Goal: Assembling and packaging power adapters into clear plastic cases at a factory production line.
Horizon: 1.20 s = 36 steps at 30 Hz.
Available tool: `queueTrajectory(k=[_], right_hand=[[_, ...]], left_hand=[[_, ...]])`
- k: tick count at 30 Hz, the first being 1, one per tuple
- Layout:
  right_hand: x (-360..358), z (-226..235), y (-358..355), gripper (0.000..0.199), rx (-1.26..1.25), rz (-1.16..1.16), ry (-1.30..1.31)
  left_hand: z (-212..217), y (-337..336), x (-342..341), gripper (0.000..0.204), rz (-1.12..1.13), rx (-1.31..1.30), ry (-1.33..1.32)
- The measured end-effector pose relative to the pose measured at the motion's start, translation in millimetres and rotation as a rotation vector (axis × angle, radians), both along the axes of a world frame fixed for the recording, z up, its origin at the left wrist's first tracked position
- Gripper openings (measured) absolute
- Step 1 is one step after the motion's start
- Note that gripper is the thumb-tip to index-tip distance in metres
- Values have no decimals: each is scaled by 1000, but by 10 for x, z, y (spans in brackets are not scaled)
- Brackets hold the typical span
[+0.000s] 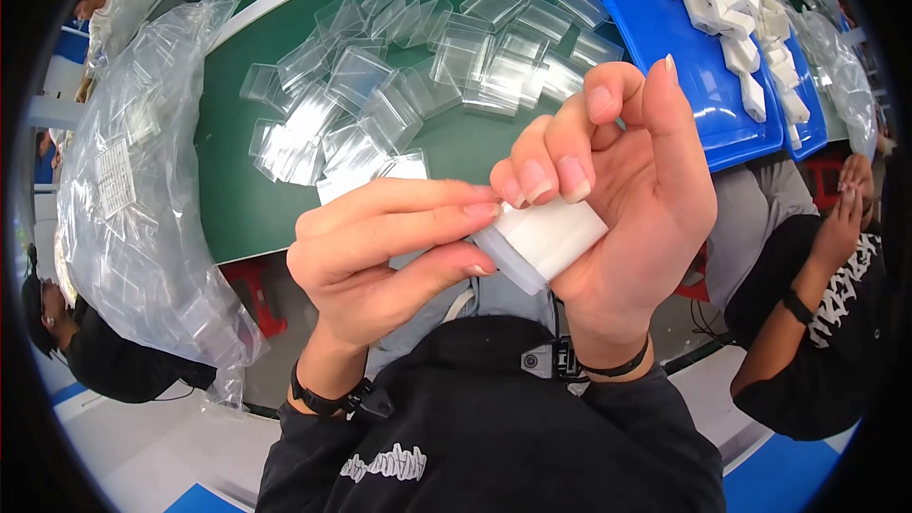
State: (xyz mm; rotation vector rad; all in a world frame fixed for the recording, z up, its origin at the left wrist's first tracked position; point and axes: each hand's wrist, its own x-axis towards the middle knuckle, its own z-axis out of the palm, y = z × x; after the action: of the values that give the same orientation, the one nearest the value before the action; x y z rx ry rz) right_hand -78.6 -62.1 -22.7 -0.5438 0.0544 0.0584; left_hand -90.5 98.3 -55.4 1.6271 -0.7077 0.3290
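Observation:
In front of my chest, my right hand (646, 199) cradles a small white block-shaped piece (556, 239), its fingers curled over the top and the palm against its right end. A translucent plastic strip or cover (510, 261) lies along the block's left edge. My left hand (375, 247) pinches at that edge with thumb and fingertips. How far the plastic wraps the block is hidden behind my fingers. Beyond my hands, many clear plastic covers (389, 114) lie in a loose heap on the green table (233, 180).
Blue trays (731, 133) at the right back hold several white pieces (727, 19). A large clear plastic bag (142, 190) with clear parts hangs at the table's left side. Another person (807, 313) sits close on my right; one more person (114, 351) is at the left.

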Motion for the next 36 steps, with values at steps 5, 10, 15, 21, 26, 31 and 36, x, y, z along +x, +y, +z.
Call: queueTrajectory(k=[5,10,15,21,26,31,36], right_hand=[[-8,35,19,41,-32,23,25],[-85,-20,56,41,-187,-29,-88],[-122,-20,90,42,-252,-94,-119],[-136,-77,99,41,2,-266,-266],[-201,-96,148,40,-127,-323,-366],[-178,-183,193,40,-186,-308,-539],[-206,-233,120,44,-545,-143,-273]], left_hand=[[-36,5,-9,28,-2,-14,-53],[-87,-52,-30,30,13,-114,-82],[-69,-39,-82,29,-18,-105,9],[-76,-183,-159,49,-60,-405,291],[-93,-178,-168,56,68,-83,-54],[-152,-147,-186,55,48,-164,12],[-140,6,-134,48,190,181,-416]])
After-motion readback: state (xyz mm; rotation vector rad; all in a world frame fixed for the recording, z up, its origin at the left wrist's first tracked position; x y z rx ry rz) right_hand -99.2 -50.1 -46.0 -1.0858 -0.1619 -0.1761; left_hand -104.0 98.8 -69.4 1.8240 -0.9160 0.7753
